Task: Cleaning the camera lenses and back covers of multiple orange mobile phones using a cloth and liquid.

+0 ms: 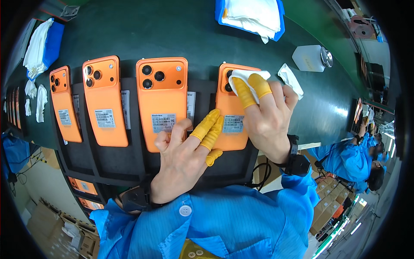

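Note:
An orange phone (232, 137) lies back up at the right end of a black tray (233, 166). My right hand (267, 116), with yellow finger cots, presses a folded white wipe (241, 78) over its camera area; one or two lenses show past the wipe's left edge. My left hand (183, 159) also wears yellow finger cots. Its covered fingers are stretched out along that phone's left side, touching it beside the white label. Further left in the tray lie three more orange phones: one near my left hand (161, 99), a second (101, 97) and a third (67, 101).
Blue bins of white wipes stand at the far middle (282, 19) and far left (54, 45). A white bottle with a metal top (308, 58) and a crumpled wipe (291, 80) are at right. Loose wipes (42, 103) lie left. Another person (340, 159) sits at right.

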The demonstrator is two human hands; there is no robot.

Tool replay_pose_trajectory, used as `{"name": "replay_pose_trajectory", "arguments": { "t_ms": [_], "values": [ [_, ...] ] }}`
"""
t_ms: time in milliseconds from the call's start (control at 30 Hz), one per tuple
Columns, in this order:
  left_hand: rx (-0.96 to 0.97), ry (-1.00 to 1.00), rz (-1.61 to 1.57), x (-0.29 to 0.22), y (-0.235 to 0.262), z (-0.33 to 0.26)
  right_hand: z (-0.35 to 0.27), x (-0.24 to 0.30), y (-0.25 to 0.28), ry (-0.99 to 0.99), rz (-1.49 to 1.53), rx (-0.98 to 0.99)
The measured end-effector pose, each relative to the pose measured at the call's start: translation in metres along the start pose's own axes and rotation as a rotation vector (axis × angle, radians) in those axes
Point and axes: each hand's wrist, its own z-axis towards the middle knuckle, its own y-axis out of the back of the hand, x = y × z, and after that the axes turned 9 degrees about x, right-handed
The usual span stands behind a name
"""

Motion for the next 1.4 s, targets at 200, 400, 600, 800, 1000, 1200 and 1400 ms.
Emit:
{"name": "replay_pose_trajectory", "arguments": {
  "t_ms": [200,400,600,800,1000,1200,1400],
  "values": [
    [-0.013,-0.002,-0.048,0.0,-0.005,0.002,0.0,-0.002,0.0,-0.018,-0.031,-0.045],
    [0.003,-0.008,-0.07,-0.001,-0.007,0.002,-0.005,-0.003,-0.004,-0.025,-0.029,-0.066],
    [-0.01,0.002,0.02,0.0,-0.001,0.0,-0.003,-0.004,-0.006,-0.043,0.005,-0.069],
    [-0.015,-0.012,-0.017,0.0,-0.007,0.002,-0.005,-0.007,-0.012,-0.049,0.036,-0.111],
    [0.01,-0.002,-0.012,-0.001,0.0,0.002,0.001,-0.006,-0.016,0.004,0.043,-0.098],
    [0.009,-0.002,-0.071,-0.001,-0.005,0.002,-0.013,-0.008,-0.011,-0.032,0.018,-0.075],
    [0.009,0.01,-0.009,-0.001,0.0,0.002,-0.006,-0.007,-0.017,0.054,0.043,-0.102]
  ]
}}
